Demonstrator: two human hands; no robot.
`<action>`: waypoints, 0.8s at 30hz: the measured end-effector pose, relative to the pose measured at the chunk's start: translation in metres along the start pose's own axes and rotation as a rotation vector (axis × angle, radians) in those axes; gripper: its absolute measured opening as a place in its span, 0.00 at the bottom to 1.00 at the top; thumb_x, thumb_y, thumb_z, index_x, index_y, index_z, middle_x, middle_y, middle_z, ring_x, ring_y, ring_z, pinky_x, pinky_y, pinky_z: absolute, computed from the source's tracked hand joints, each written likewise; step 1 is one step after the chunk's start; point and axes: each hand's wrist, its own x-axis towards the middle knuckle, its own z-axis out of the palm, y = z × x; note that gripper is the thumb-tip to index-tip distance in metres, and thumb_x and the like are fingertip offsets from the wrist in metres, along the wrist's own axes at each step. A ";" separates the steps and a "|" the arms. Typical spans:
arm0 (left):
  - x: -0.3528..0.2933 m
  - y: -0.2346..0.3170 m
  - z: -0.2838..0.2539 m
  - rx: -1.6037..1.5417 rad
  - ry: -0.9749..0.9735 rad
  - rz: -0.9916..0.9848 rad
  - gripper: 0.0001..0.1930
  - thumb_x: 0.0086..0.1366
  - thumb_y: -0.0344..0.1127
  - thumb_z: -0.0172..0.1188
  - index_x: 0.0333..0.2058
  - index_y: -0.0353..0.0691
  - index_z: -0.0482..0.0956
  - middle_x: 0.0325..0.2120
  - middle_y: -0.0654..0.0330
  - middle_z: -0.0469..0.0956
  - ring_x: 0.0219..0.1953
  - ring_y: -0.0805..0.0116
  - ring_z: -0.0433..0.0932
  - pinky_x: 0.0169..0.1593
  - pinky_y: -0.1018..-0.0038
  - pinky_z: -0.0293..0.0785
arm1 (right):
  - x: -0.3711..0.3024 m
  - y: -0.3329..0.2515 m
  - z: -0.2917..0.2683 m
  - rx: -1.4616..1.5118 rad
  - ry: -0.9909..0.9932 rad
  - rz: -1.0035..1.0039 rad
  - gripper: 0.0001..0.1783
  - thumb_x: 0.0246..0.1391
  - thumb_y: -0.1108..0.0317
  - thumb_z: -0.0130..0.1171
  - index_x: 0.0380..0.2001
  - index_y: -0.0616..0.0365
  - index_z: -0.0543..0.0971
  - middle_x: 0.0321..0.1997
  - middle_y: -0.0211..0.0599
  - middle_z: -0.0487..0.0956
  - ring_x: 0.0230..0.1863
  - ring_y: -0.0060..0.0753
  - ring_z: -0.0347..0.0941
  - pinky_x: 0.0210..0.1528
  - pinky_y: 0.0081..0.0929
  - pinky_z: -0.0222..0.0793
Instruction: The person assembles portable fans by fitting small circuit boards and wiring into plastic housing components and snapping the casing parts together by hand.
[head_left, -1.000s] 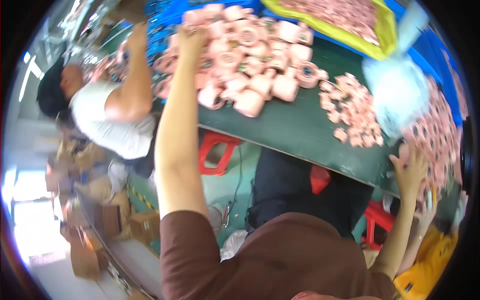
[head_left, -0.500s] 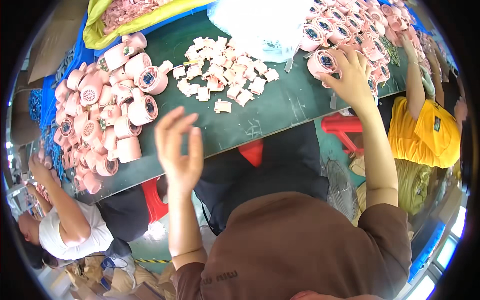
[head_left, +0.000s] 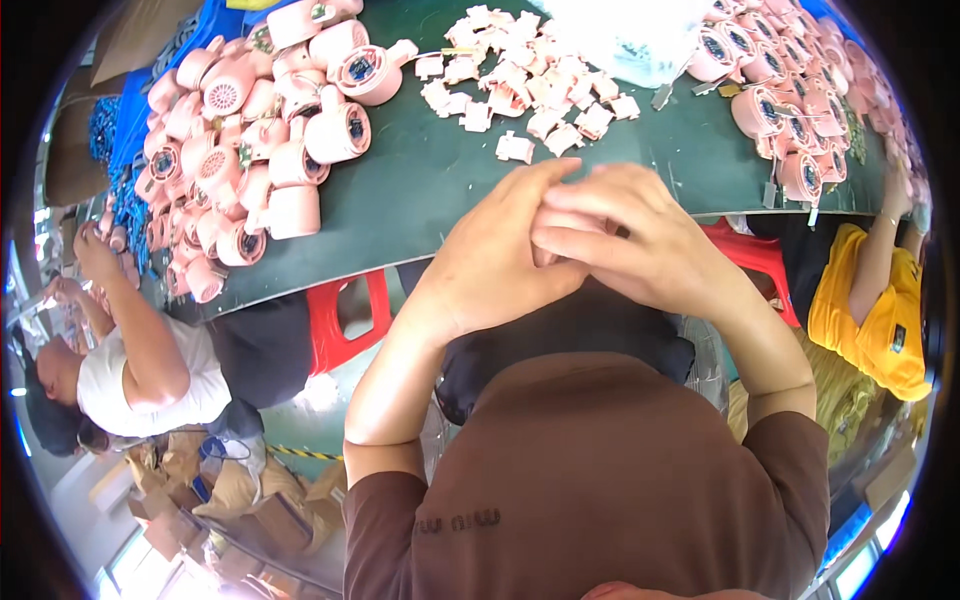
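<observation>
My left hand (head_left: 500,245) and my right hand (head_left: 650,240) meet in front of my chest, over the table's near edge. Their fingers curl round a pink round housing, which they hide almost wholly. The right fingers are bent over it and slightly blurred; the left palm cups it from the other side. Just beyond my hands lie many small pale pink plastic pieces (head_left: 515,148) in a loose heap. To the left is a large pile of pink round housings (head_left: 295,210), some showing circuit boards inside and some a perforated grille.
More pink housings (head_left: 800,175) with boards and dangling metal tabs are piled on the right of the green table (head_left: 420,190). A clear plastic bag (head_left: 640,50) lies at the back. People in white (head_left: 150,375) and yellow (head_left: 875,320) sit at either side. A red stool (head_left: 345,320) stands below.
My right hand has taken a pink housing from the right pile and come to the middle. My left hand has moved right to meet it. The view has shifted.
</observation>
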 end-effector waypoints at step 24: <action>-0.036 -0.045 -0.001 0.387 0.512 0.090 0.22 0.51 0.28 0.67 0.46 0.36 0.74 0.46 0.48 0.69 0.49 0.47 0.72 0.52 0.58 0.71 | 0.063 -0.004 0.036 0.151 0.011 0.093 0.08 0.49 0.72 0.59 0.35 0.54 0.77 0.40 0.33 0.76 0.40 0.41 0.76 0.38 0.34 0.74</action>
